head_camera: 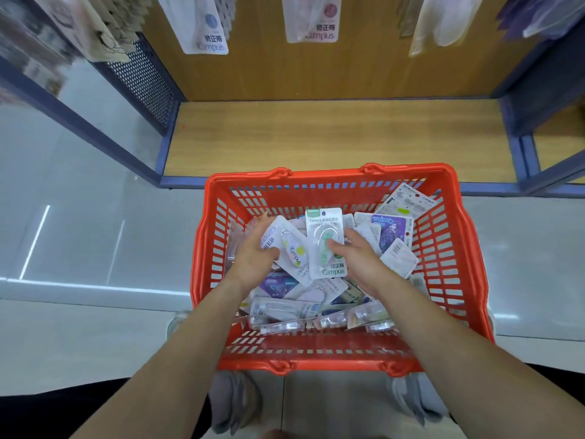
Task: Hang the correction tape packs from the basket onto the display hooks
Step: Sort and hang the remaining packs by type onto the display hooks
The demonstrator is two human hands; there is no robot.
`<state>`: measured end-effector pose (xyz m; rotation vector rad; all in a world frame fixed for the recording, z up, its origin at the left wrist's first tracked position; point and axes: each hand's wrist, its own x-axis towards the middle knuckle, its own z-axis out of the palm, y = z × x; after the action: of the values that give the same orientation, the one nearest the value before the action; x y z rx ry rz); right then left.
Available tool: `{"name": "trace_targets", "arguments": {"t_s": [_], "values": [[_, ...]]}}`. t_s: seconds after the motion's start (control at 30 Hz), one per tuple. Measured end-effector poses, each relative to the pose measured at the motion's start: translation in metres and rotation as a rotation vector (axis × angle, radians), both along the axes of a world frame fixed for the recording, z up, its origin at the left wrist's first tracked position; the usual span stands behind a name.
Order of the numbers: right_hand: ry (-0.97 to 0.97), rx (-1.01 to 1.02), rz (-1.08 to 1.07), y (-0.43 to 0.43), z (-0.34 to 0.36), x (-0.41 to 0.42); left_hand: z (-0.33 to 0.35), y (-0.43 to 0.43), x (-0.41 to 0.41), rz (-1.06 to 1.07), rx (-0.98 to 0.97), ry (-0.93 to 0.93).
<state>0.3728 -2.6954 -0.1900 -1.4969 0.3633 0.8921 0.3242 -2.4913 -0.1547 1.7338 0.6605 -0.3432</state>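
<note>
Two Campus packs (311, 23) overhead, wooden shelf (332, 137) beyond red basket (332, 173).

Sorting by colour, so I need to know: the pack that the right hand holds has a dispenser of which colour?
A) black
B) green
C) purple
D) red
B: the right hand pinches the green pack, whose green dispenser shows through the blister. The left hand holds the yellow-dotted pack beside it, over the heap in the basket.

Red plastic basket (332, 175); glossy clear-plastic packs (326, 245); wood-look shelf (332, 137); glossy floor (79, 242).
</note>
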Motion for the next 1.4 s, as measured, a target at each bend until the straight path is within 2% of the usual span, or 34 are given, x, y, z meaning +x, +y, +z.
{"name": "trace_targets", "arguments": {"t_s": [0.23,0.4,0.53,0.73,0.83,0.93,1.07,1.23,1.4], "values": [[-0.154,-0.092,0.053,-0.003,0.005,0.004,-0.006,-0.010,-0.001,0.036,0.043,-0.077],[-0.209,-0.099,-0.014,-0.006,0.005,0.002,-0.001,-0.003,0.002,-0.161,0.074,0.065],[-0.192,-0.060,-0.061,-0.007,0.006,0.003,0.001,0.000,0.002,-0.217,-0.024,0.136],[-0.155,-0.053,-0.182,-0.015,0.031,0.012,0.016,0.009,0.005,-0.007,-0.050,0.049],[-0.012,0.066,-0.235,-0.020,0.046,0.009,0.032,0.007,0.006,0.149,-0.074,-0.004],[0.036,0.108,-0.166,-0.015,0.063,-0.006,0.051,-0.003,0.003,0.219,-0.114,-0.037],[-0.060,0.114,-0.134,-0.018,0.065,-0.019,0.070,-0.012,-0.009,0.221,-0.162,-0.071],[-0.157,0.036,-0.160,-0.014,0.123,-0.030,0.094,-0.016,-0.026,0.155,-0.205,-0.109],[-0.330,0.010,-0.200,-0.015,0.145,-0.021,0.117,-0.013,-0.038,-0.016,-0.169,-0.048]]}}
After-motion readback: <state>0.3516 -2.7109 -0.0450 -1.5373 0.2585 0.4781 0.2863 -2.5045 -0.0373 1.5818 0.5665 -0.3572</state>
